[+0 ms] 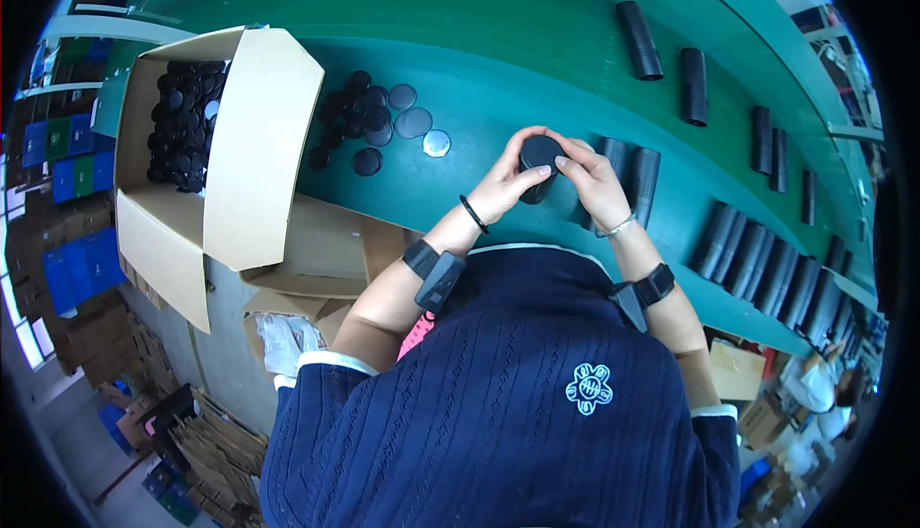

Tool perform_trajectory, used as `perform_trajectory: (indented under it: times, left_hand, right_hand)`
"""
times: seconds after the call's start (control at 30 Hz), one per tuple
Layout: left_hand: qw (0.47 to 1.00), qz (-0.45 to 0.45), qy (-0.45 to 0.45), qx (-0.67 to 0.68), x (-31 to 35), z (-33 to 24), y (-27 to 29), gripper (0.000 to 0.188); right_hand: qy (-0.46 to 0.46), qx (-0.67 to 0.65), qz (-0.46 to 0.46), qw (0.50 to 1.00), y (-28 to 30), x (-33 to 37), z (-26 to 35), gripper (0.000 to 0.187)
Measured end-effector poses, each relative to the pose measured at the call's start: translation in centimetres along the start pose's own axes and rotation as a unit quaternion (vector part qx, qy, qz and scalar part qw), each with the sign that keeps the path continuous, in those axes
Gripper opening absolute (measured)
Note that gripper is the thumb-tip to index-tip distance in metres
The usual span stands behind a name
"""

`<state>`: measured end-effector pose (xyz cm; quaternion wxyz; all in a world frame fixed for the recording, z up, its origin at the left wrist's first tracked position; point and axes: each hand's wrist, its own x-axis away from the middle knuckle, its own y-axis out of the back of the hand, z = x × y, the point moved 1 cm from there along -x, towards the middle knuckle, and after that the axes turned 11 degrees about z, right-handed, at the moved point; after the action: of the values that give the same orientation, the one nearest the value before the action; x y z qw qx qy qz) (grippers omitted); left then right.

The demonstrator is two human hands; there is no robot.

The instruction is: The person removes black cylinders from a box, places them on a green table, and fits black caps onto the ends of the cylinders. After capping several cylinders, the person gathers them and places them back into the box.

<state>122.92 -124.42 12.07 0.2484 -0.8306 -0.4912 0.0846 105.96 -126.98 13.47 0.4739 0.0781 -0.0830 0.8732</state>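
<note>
A black tube (pixel 533 193) is held upright between my two hands at the middle of the bench, its round black cap (pixel 542 150) facing up. My left hand (pixel 500 185) wraps its left side, fingers round the back and thumb on the cap's edge. From the other side my right hand (pixel 598 189) grips the same tube, its thumb pressing on the cap. Whether the cap is fully seated cannot be seen. Close beside my right hand are more black tubes (pixel 644 181). Loose black discs (pixel 377 118) lie to the left, and one disc (pixel 436 143) shines silver.
An open cardboard box (pixel 259 145) filled with black discs (pixel 187 126) stands at the left. Along the green bench (pixel 479 97), a row of black tubes (pixel 767 260) runs to the right. More tubes (pixel 694 87) are spaced on the green strip (pixel 537 20) behind. Co-workers (pixel 815 384) show at far right.
</note>
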Motion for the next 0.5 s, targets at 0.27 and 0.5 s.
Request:
perform_trajectory:
  times: [0.27, 0.5]
  left_hand:
    - [0.998, -0.059, -0.021, -0.002, -1.3, 0.7, -1.2, 0.06]
    - [0.988, 0.01, 0.044, -0.149, -0.3, 0.2, 1.4, 0.075]
  right_hand:
    - [-0.002, -0.022, -0.005, 1.0, 0.4, 0.1, 0.3, 0.038]
    - [-0.095, -0.147, 0.035, 0.984, 1.1, 0.4, 1.0, 0.039]
